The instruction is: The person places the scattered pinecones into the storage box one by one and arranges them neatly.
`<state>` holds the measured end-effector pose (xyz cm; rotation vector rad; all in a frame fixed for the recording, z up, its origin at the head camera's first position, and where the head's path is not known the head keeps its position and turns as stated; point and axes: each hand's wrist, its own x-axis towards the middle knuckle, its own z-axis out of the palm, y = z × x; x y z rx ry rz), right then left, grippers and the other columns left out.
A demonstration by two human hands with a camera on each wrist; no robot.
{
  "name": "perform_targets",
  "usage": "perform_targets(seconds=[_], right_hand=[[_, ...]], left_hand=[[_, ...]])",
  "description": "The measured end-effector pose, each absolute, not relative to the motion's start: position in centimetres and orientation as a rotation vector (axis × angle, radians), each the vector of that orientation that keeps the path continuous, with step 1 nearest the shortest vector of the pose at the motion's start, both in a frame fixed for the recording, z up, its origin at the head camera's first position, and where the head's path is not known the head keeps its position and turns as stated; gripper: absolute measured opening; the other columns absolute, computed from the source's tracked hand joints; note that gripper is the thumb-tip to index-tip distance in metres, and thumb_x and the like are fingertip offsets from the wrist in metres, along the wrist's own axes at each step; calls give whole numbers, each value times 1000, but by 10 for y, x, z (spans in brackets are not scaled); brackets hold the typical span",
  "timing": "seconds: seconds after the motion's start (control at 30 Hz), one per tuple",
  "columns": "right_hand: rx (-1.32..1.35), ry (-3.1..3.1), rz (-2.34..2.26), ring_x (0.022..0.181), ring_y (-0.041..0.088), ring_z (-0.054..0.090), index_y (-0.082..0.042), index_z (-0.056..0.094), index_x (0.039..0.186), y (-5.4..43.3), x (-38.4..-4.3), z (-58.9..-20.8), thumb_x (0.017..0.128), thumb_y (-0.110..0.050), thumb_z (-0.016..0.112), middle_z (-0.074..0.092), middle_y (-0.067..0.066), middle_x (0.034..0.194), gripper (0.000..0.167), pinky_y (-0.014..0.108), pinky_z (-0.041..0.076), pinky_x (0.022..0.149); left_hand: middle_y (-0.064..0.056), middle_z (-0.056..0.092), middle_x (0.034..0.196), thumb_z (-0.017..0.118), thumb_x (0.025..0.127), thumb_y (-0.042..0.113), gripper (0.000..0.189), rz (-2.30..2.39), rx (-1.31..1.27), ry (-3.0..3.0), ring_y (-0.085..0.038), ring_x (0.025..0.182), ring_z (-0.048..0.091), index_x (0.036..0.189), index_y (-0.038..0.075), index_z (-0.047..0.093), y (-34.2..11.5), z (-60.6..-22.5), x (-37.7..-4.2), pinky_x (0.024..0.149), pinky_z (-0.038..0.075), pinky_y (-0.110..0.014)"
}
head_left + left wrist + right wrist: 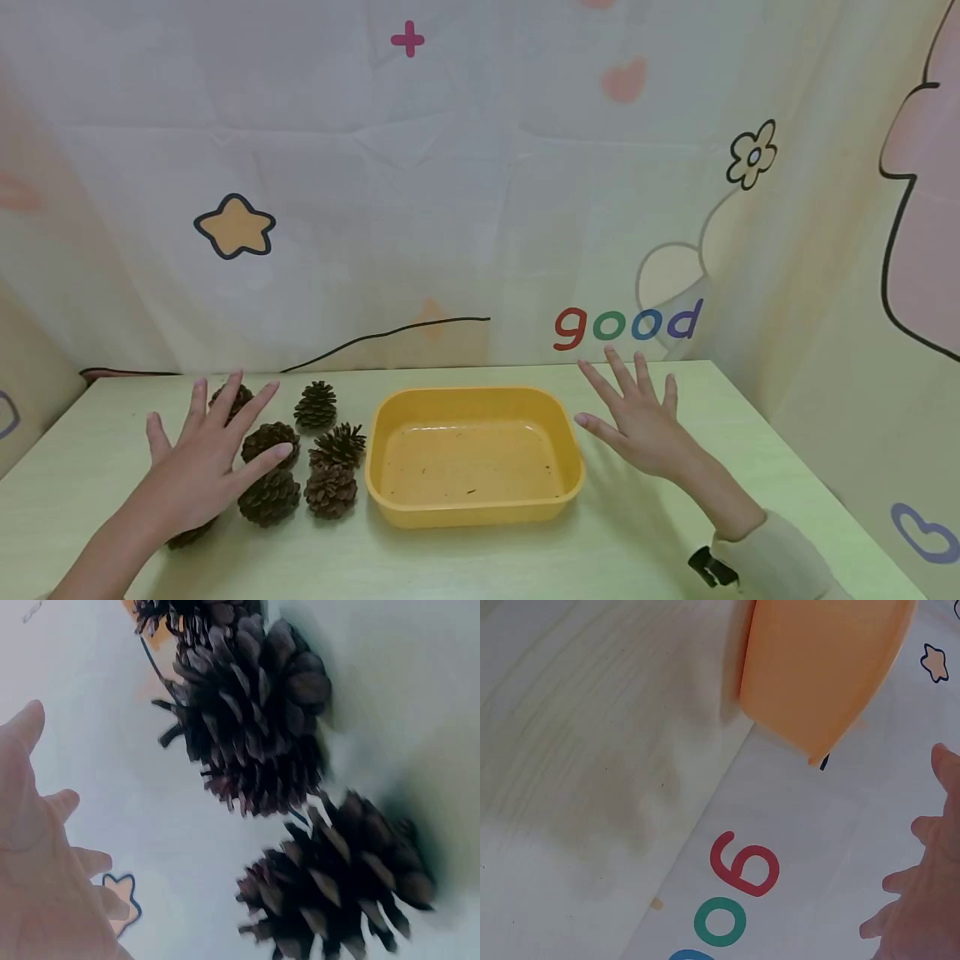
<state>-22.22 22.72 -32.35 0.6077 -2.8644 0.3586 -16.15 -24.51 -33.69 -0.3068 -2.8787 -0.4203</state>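
Note:
Several brown pine cones (pixel 269 497) sit grouped on the left part of the table, left of a yellow plastic tub (pixel 474 515). My left hand (pixel 198 471) hovers over the cones with its fingers spread, holding nothing, and hides part of some of them. The left wrist view shows large pine cones (pixel 337 877) apart from the left hand (pixel 52 847). My right hand (pixel 641 425) is raised just right of the tub, fingers spread and holding nothing. In the right wrist view, the tub's side (pixel 817 667) appears away from the right hand (pixel 926 892).
Small dark specks lie on the tub's floor. The pale wooden table (pixel 637 550) ends at a printed curtain (pixel 450 208) behind, which also hangs along the sides. A dark clip-like piece (pixel 712 568) is at the right sleeve's cuff.

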Motion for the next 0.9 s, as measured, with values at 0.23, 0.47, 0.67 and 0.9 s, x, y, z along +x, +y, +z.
perform_targets(seconds=[0.23, 0.47, 0.67, 0.9], right_hand=[[594, -2868, 484, 133, 47, -11, -22, 16, 147, 227, -223, -329, 91, -48, 45, -2, 17, 152, 68, 72, -11, 94], [617, -2860, 641, 133, 48, -9, -21, 14, 147, 226, -224, -333, 92, -44, 47, -2, 19, 151, 68, 72, -10, 95], [603, -2884, 737, 132, 49, -7, -21, 14, 147, 226, -225, -335, 92, -43, 47, -4, 19, 151, 69, 72, -10, 94], [629, -2883, 894, 132, 50, -5, -20, 11, 148, 225, -228, -341, 93, -41, 47, -3, 20, 151, 69, 73, -8, 94]], left_hand=[[-15, -15, 150, 46, 91, 49, 75, -605, -263, -2901, -43, 128, -26, 147, 29, 0, -266, -341, -152, 80, -21, -76], [-19, -16, 149, 46, 93, 43, 74, -786, -228, -2898, -48, 127, -24, 147, 30, -4, -284, -351, -144, 79, -14, -79], [-21, -19, 147, 46, 95, 34, 73, -956, -260, -2864, -48, 124, -27, 146, 30, -6, -296, -357, -139, 78, -9, -81], [-17, -18, 149, 50, 94, 25, 79, -1162, -278, -2839, -42, 131, -21, 144, 32, -11, -311, -365, -134, 82, 7, -79]])
